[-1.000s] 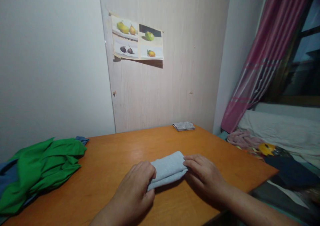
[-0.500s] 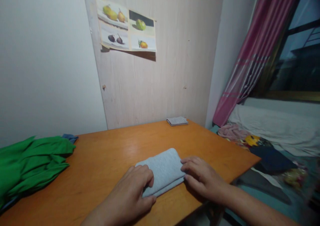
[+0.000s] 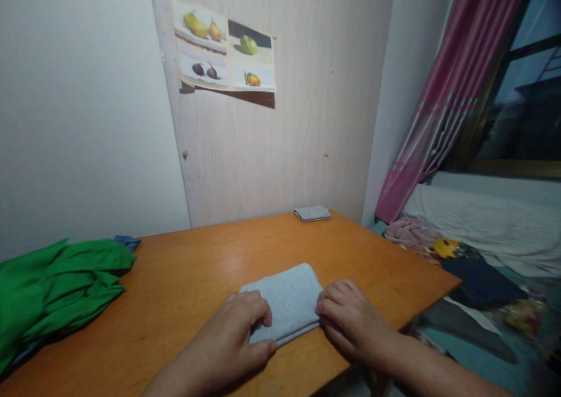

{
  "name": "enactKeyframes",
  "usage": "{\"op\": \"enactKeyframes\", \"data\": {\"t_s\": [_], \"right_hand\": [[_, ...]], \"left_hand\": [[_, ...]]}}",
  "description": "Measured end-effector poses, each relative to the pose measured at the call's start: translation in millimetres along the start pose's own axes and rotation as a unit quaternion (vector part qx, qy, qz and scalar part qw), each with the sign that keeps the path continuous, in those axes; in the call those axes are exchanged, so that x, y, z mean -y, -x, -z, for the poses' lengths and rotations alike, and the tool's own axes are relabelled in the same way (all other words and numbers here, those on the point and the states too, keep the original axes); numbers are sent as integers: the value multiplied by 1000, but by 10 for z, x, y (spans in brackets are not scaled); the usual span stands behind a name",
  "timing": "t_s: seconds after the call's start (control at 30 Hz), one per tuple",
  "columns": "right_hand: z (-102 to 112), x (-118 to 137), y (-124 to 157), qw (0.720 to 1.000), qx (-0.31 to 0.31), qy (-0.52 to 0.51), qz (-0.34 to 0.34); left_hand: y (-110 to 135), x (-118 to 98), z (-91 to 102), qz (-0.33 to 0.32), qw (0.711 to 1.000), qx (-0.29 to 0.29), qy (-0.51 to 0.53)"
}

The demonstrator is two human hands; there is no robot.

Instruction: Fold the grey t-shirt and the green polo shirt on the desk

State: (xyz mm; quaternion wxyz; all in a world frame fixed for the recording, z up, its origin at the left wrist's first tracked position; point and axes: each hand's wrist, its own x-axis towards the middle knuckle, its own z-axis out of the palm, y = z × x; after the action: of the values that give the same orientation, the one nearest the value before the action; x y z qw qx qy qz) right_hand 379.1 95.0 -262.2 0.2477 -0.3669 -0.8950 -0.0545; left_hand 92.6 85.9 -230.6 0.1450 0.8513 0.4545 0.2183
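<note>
Folded cloth (image 3: 291, 300), lower centre of frame, flat on desk (image 3: 188, 268). Left hand (image 3: 236, 334) grasping its left end; right hand (image 3: 353, 316) against right edge, pinching or merely pressing, cannot tell. Danger: uneven tug could skew layers, slack grip could loosen folds.

Fruit poster (image 3: 224, 49), pink curtain (image 3: 451, 93), dark window (image 3: 528, 110)

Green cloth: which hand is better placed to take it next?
Probably the left hand: it's nearer the green cloth. The right hand is farther off, at the right end of the folded grey cloth.
</note>
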Motion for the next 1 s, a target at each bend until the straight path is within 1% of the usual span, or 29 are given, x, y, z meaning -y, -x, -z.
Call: {"op": "enactKeyframes", "data": {"t_s": [0.07,0.13,0.27,0.33,0.4,0.5,0.57,0.63,0.73,0.8,0.9,1.0], "right_hand": [[36,15,-4,1000,18,-2,-12],[89,15,-57,999,16,-17,-32],[163,-7,-287,994,-40,-64,-76],[155,1,-432,991,-56,-86,-84],[119,35,-577,990,-61,-100,-85],[32,121,-775,990,-44,-100,-85],[-43,175,-872,993,-4,-88,-84],[-127,209,-924,992,49,-74,-91],[-253,214,-904,985,114,-64,-110],[-315,196,-848,981,140,-68,-116],[-354,164,-761,978,156,-78,-118],[-347,150,-714,975,161,-87,-122]], "left_hand": [[-19,-7,5,-2,1000,-9,14],[-51,9,8,-1,999,-36,28],[-124,120,-12,-1,992,-127,16],[-142,174,-46,-15,989,-145,-1],[-142,201,-97,-31,990,-136,-21],[-120,203,-189,-39,995,-78,-55],[-103,201,-241,-35,997,-28,-61],[-89,208,-277,-26,998,2,-56],[-76,226,-298,-10,999,9,-46],[-70,228,-298,-3,999,13,-36],[-64,207,-284,7,1000,17,-16],[-66,166,-255,24,999,26,-11]]}}
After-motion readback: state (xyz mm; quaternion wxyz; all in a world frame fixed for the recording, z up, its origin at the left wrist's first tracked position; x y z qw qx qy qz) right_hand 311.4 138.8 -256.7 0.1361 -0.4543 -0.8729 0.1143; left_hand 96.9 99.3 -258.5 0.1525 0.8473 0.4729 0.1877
